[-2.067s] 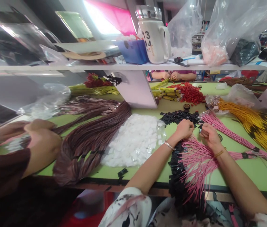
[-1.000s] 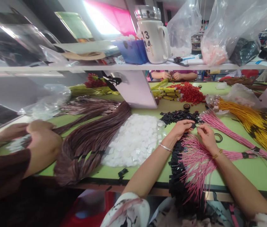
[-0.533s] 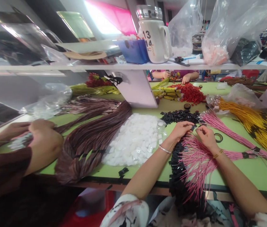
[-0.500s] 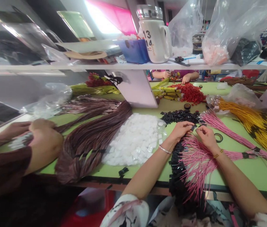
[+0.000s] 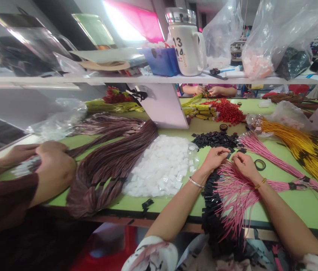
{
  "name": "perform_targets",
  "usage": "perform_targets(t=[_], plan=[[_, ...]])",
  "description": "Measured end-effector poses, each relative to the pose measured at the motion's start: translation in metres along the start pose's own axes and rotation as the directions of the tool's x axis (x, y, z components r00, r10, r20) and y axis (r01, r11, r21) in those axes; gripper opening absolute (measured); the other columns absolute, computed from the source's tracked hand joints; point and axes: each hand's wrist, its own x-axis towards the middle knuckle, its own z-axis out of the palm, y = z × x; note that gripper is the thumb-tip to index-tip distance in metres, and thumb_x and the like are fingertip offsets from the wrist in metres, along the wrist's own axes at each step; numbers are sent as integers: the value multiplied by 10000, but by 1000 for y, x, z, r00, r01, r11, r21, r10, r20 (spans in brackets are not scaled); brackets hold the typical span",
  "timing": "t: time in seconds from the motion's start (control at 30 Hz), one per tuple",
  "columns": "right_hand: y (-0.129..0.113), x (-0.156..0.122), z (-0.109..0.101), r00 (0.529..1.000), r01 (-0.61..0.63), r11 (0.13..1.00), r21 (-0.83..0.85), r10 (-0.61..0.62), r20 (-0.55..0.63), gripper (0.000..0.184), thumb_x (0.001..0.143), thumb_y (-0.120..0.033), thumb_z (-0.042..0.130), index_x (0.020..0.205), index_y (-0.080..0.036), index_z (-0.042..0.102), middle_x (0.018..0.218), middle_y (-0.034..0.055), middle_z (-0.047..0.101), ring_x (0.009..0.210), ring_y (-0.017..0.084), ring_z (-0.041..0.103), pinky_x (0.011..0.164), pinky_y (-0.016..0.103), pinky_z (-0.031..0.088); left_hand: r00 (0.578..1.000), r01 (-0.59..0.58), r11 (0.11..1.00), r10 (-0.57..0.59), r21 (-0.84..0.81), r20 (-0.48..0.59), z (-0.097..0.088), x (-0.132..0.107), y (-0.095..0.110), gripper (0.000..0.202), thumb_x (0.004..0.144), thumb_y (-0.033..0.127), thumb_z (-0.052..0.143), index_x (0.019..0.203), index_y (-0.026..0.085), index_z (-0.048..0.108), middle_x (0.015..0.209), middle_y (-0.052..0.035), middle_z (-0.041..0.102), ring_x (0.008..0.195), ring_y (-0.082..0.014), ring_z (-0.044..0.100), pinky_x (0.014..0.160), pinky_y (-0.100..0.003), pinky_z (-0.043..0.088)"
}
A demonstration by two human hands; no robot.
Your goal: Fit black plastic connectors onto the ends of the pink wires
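My left hand (image 5: 215, 159) is closed in a pinch on a small black connector housing (image 5: 228, 155), mostly covered by the fingertips. Just right of it, my right hand (image 5: 244, 163) pinches what looks like the end of a pink wire; the tip is hard to make out. Below both hands a bundle of pink wires (image 5: 233, 184) fans out toward the table's front edge. Many black housings (image 5: 211, 203) hang along the bundle's left side, over the edge. Beyond my hands lies a pile of loose black housings (image 5: 214, 139).
White housings (image 5: 159, 165) lie on a plastic bag left of my arm, beside long brown wires (image 5: 99, 180). A neighbour's hands (image 5: 53, 162) work at far left. Black tape (image 5: 259, 165) and yellow wires (image 5: 297, 139) lie right. A shelf (image 5: 147, 79) with a mug (image 5: 184, 45) crosses above.
My hands have shifted only slightly, and the black housing shows less between my fingers. Across the table, another person's hand has moved from the red pile toward their other hand.
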Motion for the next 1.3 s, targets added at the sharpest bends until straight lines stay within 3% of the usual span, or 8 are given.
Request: perform_targets(t=[0.2, 0.37, 0.5, 0.6, 0.7, 0.8, 1.03, 1.3], plan=[[5, 0, 5, 999, 5, 1000, -22, -4, 45, 221, 889, -344, 499, 753, -209, 609, 663, -1, 620, 612, 166, 538, 628, 293, 400, 999, -45, 997, 46, 60, -22, -2, -12, -3, 134, 765, 164, 628, 858, 143, 722, 729, -17, 661, 672, -122, 564, 668, -235, 446], [-1, 6, -33, 989, -11, 998, -68, 21, 148, 332, 850, -416, 600, 1085, -187, 644, 889, 54, 697, 774, 205, 624, 707, 317, 460, 956, -134, 986, 154, 98, -249, -19, -20, -5, 259, 738, 146, 667, 996, 155, 686, 1027, -76, 683, 924, -158, 600, 804, -259, 475], [-9, -7, -76, 840, 38, 938, -345, 158, 519, 671, 640, -511, 804, 1210, -197, 639, 1083, 102, 690, 926, 269, 642, 775, 341, 480, 937, -106, 992, 121, 64, -328, -40, -31, -11, 252, 754, 211, 676, 1000, 159, 688, 1072, -90, 679, 945, -176, 606, 836, -299, 478], [-8, -32, -96, 759, 138, 776, -615, 316, 569, 859, 533, -481, 860, 1295, -181, 599, 1198, 160, 642, 1049, 350, 608, 876, 406, 463, 920, -109, 994, 113, 32, -374, -52, -40, -18, 235, 765, 252, 668, 981, 166, 701, 1026, -76, 686, 919, -176, 611, 842, -315, 476], [1, -59, -109, 802, 180, 665, -725, 328, 500, 798, 629, -459, 800, 1319, -134, 564, 1239, 206, 606, 1126, 386, 566, 944, 459, 428, 917, -146, 989, 143, 22, -373, -58, -51, -21, 234, 765, 269, 672, 973, 169, 707, 1012, -70, 685, 896, -171, 612, 835, -319, 479], [14, -76, -120, 810, 220, 694, -686, 262, 525, 698, 693, -457, 747, 1290, -146, 560, 1212, 189, 611, 1093, 353, 579, 940, 440, 429, 912, -173, 984, 178, 49, -369, -59, -63, -17, 227, 779, 276, 665, 974, 169, 710, 1021, -76, 677, 906, -172, 615, 815, -310, 485], [17, -87, -127, 791, 280, 718, -638, 204, 577, 219, 872, -352, 512, 956, -166, 590, 933, 125, 645, 846, 268, 601, 791, 391, 438, 926, -263, 949, 299, 173, -231, -43, -97, 7, 134, 825, 246, 627, 896, 170, 713, 983, -79, 673, 886, -167, 625, 755, -278, 497], [-37, -71, -147, 743, 105, 913, -395, 192, 641, 245, 913, -436, 497, 853, -203, 543, 782, 24, 597, 691, 175, 542, 645, 291, 443, 892, -451, 872, 433, 189, 130, 7, -158, 47, 177, 918, 253, 563, 867, 171, 712, 880, -76, 701, 873, -171, 636, 826, -310, 508]])
